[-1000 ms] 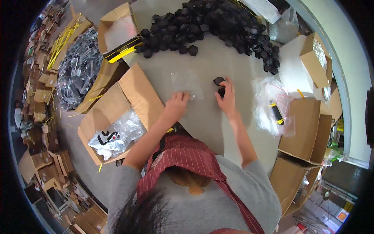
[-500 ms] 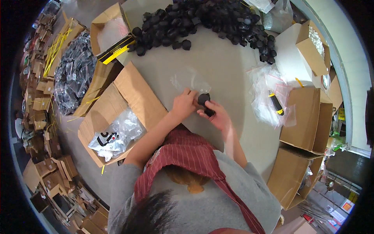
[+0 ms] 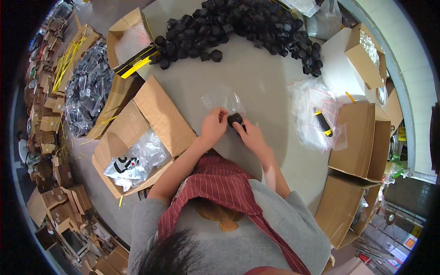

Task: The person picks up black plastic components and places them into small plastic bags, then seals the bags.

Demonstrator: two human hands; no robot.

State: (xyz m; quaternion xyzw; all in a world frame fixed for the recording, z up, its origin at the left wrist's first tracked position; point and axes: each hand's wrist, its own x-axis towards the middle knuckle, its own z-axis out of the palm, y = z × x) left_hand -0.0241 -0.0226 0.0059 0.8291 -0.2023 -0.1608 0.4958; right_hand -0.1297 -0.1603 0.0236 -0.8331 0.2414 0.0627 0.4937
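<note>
In the middle of the grey table lies a small clear plastic bag [image 3: 219, 99], flat and see-through. My left hand [image 3: 214, 127] is closed at the bag's near edge, its fingertips pinched together there. Between my hands is a small round black plastic part [image 3: 234, 119], gripped by the thumb and fingers of my right hand [image 3: 252, 137]. The part sits right against the bag's near side; whether any of it is inside I cannot tell. A large heap of similar black parts [image 3: 201, 32] spreads over the far side of the table.
Right of my hands, a pile of clear bags [image 3: 305, 114] carries a yellow-and-black utility knife [image 3: 323, 122]. An open cardboard box [image 3: 167, 114] with crumpled plastic stands at left, near a bin of bagged black items [image 3: 87, 89]. More cardboard boxes [image 3: 353, 137] line the right edge.
The black part has come slightly nearer and left, turned in my right hand, whose fingers have closed more over it. My left hand has shifted slightly left.
</note>
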